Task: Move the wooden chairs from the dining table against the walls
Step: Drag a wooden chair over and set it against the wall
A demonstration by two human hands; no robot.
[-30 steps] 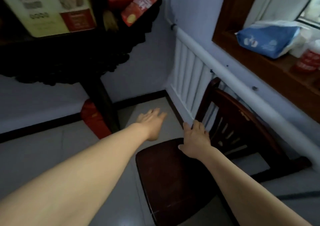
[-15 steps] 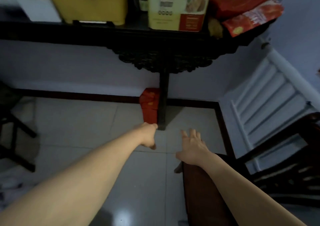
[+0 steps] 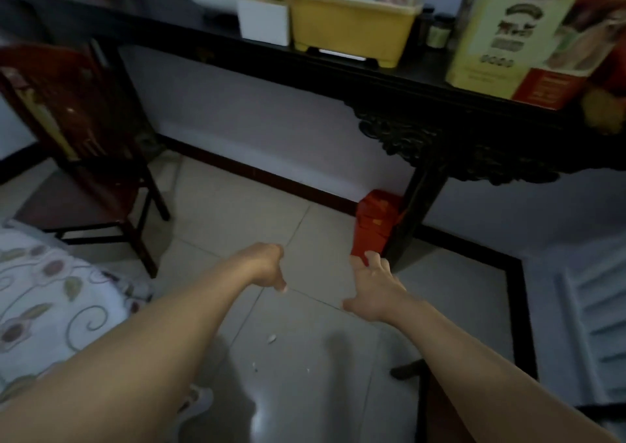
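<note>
A dark wooden chair (image 3: pixel 78 158) stands at the left, near the wall under the long dark console table (image 3: pixel 305 66). Only a corner of a second wooden chair (image 3: pixel 437 408) shows at the bottom right, under my right forearm, beside the white radiator (image 3: pixel 596 324). My left hand (image 3: pixel 267 266) hangs over the tiled floor with its fingers curled downward and nothing in it. My right hand (image 3: pixel 372 290) is spread, fingers apart, holding nothing and clear of the chair.
A red box (image 3: pixel 374 222) leans by the console table's leg (image 3: pixel 413 219). The table carries a yellow tub (image 3: pixel 349 25), a white box (image 3: pixel 264 19) and a tall yellow carton (image 3: pixel 508 32). A floral cloth (image 3: pixel 50 293) lies at the lower left. Small white scraps dot the floor.
My view has swung left, away from the chair by the radiator. My right hand has come off that chair's seat. The other chair and the floral cloth have come into sight at the left.
</note>
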